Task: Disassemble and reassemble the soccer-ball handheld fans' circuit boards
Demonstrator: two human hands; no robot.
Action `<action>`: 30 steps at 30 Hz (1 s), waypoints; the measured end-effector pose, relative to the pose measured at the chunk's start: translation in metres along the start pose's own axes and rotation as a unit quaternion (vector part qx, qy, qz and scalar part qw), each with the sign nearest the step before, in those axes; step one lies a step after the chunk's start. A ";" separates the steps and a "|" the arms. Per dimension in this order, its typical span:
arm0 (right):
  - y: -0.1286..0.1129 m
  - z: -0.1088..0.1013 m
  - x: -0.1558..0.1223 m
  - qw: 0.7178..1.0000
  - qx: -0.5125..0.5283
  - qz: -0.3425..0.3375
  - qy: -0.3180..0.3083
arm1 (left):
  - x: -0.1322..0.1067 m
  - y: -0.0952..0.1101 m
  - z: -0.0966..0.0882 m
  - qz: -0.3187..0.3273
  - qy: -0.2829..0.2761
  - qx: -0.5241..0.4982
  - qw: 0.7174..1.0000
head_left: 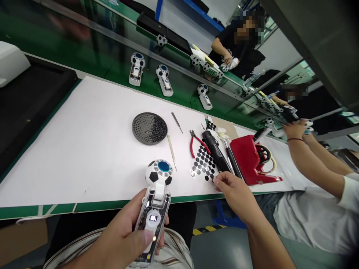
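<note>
A person's left hand (120, 239) grips a clear-cased gadget (153, 220) with a football-patterned head just over the bench (84, 149) edge, while the right hand (237, 196), its fingers (221, 179) empty and half-curled, sits just beside a sheet of black dot stickers (203, 162).

Lighting is reading bright and even, with the white mat (84, 142) nearing glare. Soft shadows are lying under the red tape dispenser (249, 160). The reflective panel (168, 71) is throwing mirror images, and the clear casing (153, 220) is catching small highlights. Wide-angle distortion is bending lines toward the frame edges, and the corners are darkening. Focus is holding; no motion blur is showing.
</note>
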State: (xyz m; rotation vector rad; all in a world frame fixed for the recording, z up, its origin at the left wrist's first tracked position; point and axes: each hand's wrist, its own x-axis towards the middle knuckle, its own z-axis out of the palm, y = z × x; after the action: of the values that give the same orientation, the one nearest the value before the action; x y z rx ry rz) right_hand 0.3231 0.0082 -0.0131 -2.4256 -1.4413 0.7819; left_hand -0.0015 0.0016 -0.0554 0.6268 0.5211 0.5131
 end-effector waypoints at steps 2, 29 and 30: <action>-0.007 -0.004 -0.009 0.998 0.062 -0.009 -0.025 | 0.000 0.000 0.000 -0.009 -0.003 0.003 1.000; -0.116 0.025 -0.077 0.939 0.146 -0.214 -0.225 | 0.005 0.007 0.026 0.035 0.010 0.023 0.999; -0.116 0.025 -0.077 0.940 0.140 -0.221 -0.220 | 0.005 0.006 0.025 0.037 0.008 0.020 0.999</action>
State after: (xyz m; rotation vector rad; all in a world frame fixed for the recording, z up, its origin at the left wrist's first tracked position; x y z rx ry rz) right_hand 0.1935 -0.0030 0.0425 -1.6866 -1.7890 1.3527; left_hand 0.0158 -0.0017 -0.0354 0.6828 0.5266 0.5789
